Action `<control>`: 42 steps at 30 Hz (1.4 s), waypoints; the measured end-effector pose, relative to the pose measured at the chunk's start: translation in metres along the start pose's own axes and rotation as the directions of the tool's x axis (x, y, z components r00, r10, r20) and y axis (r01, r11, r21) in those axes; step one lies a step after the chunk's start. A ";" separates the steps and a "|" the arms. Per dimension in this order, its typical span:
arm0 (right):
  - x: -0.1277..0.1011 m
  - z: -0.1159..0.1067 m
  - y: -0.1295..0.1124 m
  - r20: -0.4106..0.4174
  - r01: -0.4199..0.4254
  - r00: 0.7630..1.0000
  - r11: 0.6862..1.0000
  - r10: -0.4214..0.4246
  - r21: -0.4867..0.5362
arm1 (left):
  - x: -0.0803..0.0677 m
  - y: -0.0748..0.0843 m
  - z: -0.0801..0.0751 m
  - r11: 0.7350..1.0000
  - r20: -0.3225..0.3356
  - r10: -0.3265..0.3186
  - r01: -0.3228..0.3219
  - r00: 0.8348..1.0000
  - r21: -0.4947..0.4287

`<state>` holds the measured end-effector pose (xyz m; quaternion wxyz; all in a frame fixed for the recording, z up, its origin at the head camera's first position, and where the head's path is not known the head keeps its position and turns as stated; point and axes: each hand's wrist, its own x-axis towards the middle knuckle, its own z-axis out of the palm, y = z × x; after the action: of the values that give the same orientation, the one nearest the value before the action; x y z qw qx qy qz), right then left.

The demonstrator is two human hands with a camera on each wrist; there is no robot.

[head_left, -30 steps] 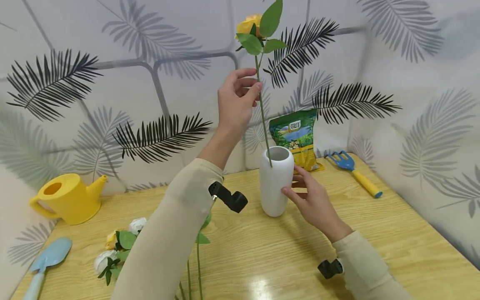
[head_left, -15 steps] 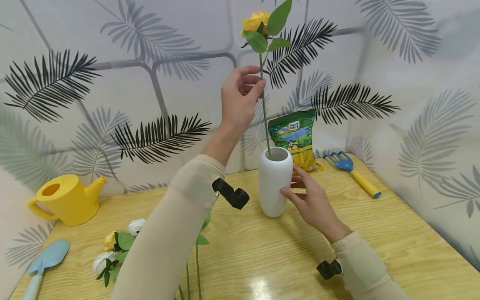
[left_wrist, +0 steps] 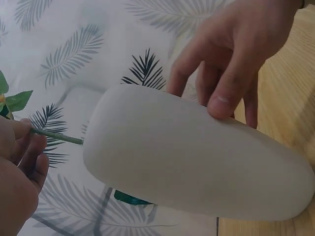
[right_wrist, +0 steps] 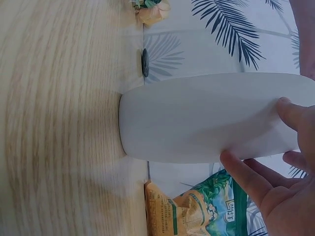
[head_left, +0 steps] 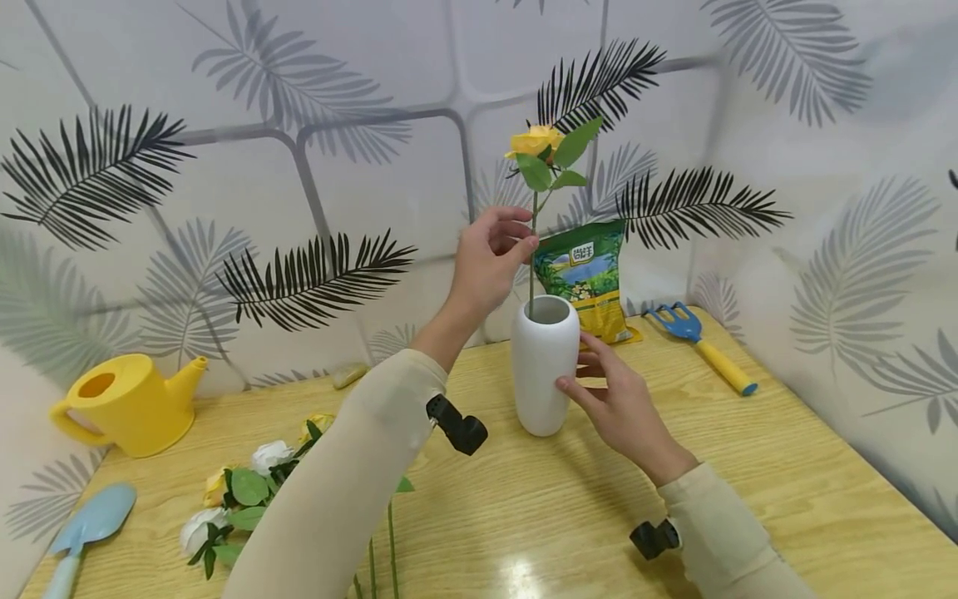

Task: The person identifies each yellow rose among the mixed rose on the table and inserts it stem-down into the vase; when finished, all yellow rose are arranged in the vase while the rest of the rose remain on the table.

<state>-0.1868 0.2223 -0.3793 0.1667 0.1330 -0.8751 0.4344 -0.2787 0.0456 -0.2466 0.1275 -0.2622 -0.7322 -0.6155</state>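
Observation:
My left hand [head_left: 486, 270] pinches the green stem of a yellow artificial rose [head_left: 537, 143] between thumb and fingers, below its leaves. The stem's lower end is inside the mouth of a tall white vase [head_left: 543, 374], hidden by its wall. Upright on the wooden table, the vase is steadied by my right hand [head_left: 624, 408], thumb and fingertips around its right side. In the left wrist view the stem [left_wrist: 61, 137] enters the vase mouth. The right wrist view has the right hand's thumb and fingers on the vase wall [right_wrist: 197, 118].
Behind the vase a green and yellow bag [head_left: 591, 279] leans against the wall, with a blue hand fork [head_left: 699, 341] to its right. At left are a yellow watering can [head_left: 142, 408], a pale blue trowel [head_left: 93, 520] and several flowers [head_left: 247, 487], partly behind my left sleeve.
The rose has come down with my left hand, and its stem has gone from in front of the vase rim into the mouth. My right hand keeps its hold on the vase.

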 end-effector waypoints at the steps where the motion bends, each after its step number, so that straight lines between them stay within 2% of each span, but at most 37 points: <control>1: 0.000 0.000 0.000 0.001 -0.002 1.000 1.000 0.002 0.001 | -0.002 -0.002 0.001 1.000 0.009 0.000 0.000 1.000 0.001; 5: 0.000 0.000 -0.001 0.008 -0.013 1.000 1.000 0.013 0.006 | -0.009 -0.010 0.006 1.000 0.041 0.008 -0.009 0.999 0.028; 14: 0.000 -0.001 0.000 0.010 0.000 1.000 1.000 0.000 0.012 | -0.020 -0.022 0.014 0.985 0.094 0.067 -0.081 0.993 0.154; 26: -0.001 -0.001 0.001 0.011 0.005 1.000 1.000 -0.005 0.010 | -0.028 -0.033 0.020 0.969 0.118 0.064 -0.090 0.991 0.232; 34: -0.001 -0.001 0.002 0.006 0.014 1.000 1.000 -0.014 0.005 | -0.033 -0.036 0.025 0.975 0.080 0.090 -0.104 0.993 0.197; 42: 0.000 -0.002 0.003 0.011 0.009 1.000 1.000 -0.008 -0.002 | -0.036 -0.035 0.030 0.986 0.015 0.047 -0.049 0.999 0.159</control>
<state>-0.1876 0.2251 -0.3804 0.1638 0.1389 -0.8759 0.4321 -0.2634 0.0632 -0.3001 0.1587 -0.2721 -0.7732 -0.5504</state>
